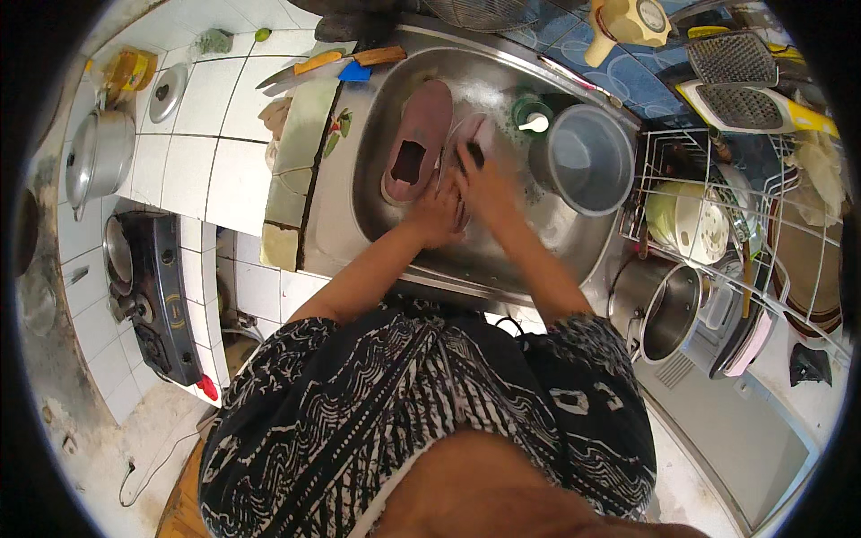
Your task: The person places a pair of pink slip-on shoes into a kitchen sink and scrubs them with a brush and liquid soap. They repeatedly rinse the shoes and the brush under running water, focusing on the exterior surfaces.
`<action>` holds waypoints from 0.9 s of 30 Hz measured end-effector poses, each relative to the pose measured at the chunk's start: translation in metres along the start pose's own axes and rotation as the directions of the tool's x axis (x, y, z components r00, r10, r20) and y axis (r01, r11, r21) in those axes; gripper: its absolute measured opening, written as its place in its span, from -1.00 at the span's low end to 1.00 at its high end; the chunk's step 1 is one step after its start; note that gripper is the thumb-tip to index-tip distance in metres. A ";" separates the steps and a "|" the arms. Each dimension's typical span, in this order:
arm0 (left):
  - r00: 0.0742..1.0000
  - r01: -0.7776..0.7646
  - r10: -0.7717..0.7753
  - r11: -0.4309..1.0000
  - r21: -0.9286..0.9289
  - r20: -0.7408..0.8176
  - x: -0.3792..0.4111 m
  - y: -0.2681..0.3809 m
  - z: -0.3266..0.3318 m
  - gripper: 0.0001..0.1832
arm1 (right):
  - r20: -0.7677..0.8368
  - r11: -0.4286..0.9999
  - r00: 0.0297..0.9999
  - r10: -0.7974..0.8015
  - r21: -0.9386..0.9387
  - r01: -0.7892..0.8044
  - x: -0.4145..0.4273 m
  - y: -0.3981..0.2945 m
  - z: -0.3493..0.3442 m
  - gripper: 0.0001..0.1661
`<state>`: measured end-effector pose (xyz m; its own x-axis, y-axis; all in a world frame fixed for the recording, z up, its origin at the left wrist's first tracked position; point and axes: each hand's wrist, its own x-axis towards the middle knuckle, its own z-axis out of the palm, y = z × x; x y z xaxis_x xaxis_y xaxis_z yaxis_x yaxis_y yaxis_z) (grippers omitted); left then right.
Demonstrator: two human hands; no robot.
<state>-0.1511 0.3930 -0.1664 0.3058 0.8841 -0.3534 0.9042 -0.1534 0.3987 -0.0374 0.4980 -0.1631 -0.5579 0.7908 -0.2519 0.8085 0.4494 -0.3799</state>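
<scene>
Inside the stainless steel sink (572, 245), a dull maroon slip-on shoe (422, 124) lies with its dark opening towards me. Beside it is a second shoe (481, 124), paler and partly covered by my hands. My left hand (440, 214) grips its near end. Over its upper side bends my right hand (490, 185), blurred. A small black patch shows by the right fingers; whether it is a held object or the shoe's opening is unclear. To the right stand a grey plastic tub (590, 160) of water and a green container (528, 107) with a white piece on it.
Knives (316, 64) lie on the sink's upper left edge. A wire dish rack (706, 195) with dishes and a steel pot (666, 309) stand at the right. Graters (733, 60) hang above the rack. Left are a gas stove (158, 296) and a lidded aluminium pot (101, 158).
</scene>
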 end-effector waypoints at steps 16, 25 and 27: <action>0.991 0.127 -0.125 0.990 -0.052 0.043 0.005 0.001 -0.001 0.14 | 0.101 1.000 0.995 -0.004 0.001 0.004 0.003 -0.009 -0.008 -0.35; 0.979 0.134 -0.150 0.984 -0.114 -0.142 0.002 0.005 0.009 0.13 | -0.185 0.981 0.968 -0.170 -0.126 0.148 0.009 -0.013 -0.025 -0.38; 0.984 0.149 -0.147 0.989 0.004 -0.101 -0.003 0.012 0.009 0.12 | 0.376 0.993 0.919 0.117 -0.028 -0.115 -0.015 -0.016 -0.030 -0.38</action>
<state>-0.1387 0.3846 -0.1680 0.1376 0.9370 -0.3212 0.9408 -0.0223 0.3382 -0.0367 0.4915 -0.1268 -0.4884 0.6231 -0.6109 0.8724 0.3666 -0.3235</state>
